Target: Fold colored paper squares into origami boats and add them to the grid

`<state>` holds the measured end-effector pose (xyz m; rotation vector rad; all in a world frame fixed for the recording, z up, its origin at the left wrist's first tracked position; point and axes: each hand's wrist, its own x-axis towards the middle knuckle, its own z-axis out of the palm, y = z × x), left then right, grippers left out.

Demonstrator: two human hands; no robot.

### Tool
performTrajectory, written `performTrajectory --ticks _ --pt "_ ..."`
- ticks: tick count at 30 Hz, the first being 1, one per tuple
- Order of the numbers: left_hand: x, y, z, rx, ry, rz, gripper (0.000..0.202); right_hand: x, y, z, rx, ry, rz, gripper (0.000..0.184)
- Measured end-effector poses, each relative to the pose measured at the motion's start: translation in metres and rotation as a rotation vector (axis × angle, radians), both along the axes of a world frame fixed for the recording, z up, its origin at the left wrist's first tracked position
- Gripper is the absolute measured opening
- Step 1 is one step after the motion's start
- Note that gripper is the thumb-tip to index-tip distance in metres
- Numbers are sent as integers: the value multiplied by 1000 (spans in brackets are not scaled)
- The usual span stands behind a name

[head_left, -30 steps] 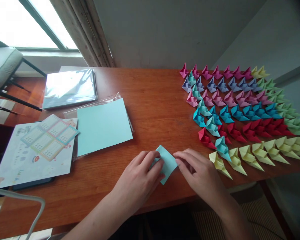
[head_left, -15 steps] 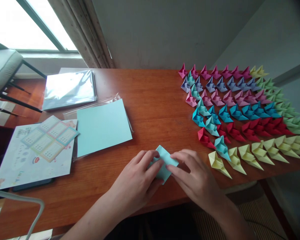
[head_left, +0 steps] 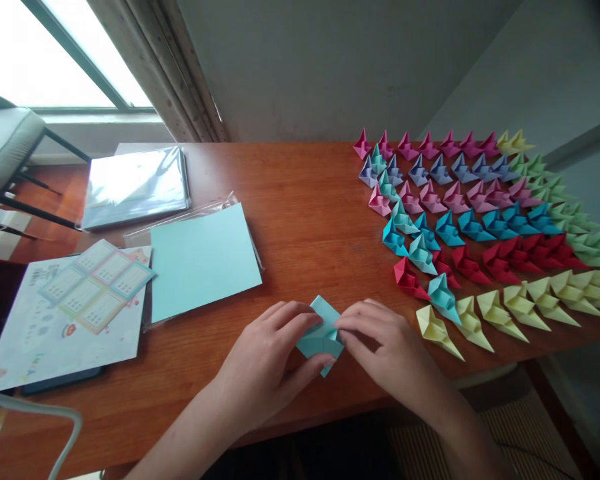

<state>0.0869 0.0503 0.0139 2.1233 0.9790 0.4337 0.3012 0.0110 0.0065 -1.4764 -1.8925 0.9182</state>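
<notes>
A small light-blue folded paper [head_left: 321,340] lies on the wooden table [head_left: 300,200] near its front edge. My left hand [head_left: 267,363] presses on its left side, fingers curled over the paper and thumb beneath its lower corner. From the right, my right hand [head_left: 387,350] pinches a flap at the paper's middle with its fingertips. Both hands touch the paper; part of it is hidden under the fingers.
Rows of folded paper shapes [head_left: 480,227] in pink, purple, blue, red, yellow and green fill the table's right side. A stack of light-blue sheets [head_left: 203,260] in a clear sleeve, a shiny packet [head_left: 135,183] and a printed sheet [head_left: 70,313] lie left. A chair [head_left: 10,147] stands by the window.
My right hand moved left over the paper and folded its right flap inward. The paper now looks narrower and more folded. My left hand kept its place.
</notes>
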Motion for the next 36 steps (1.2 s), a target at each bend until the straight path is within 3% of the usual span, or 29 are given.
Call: performTrajectory --ticks 3,8,17,26,32,36 --pt "5 1 -7 32 49 54 13 1 7 8 -86 6 6 18" --pt "10 1 -10 49 83 74 16 6 7 11 -139 59 -26 12" --pt "10 2 -9 33 85 95 15 7 -1 -1 26 12 -36 13" --pt "2 0 -1 10 80 -45 21 25 -12 -3 96 -99 109 34" --pt "-2 -3 3 48 83 -116 38 16 -12 -3 112 -107 -38 31" --pt "-2 -6 -4 108 90 -98 20 8 -12 -1 86 -127 -101 24"
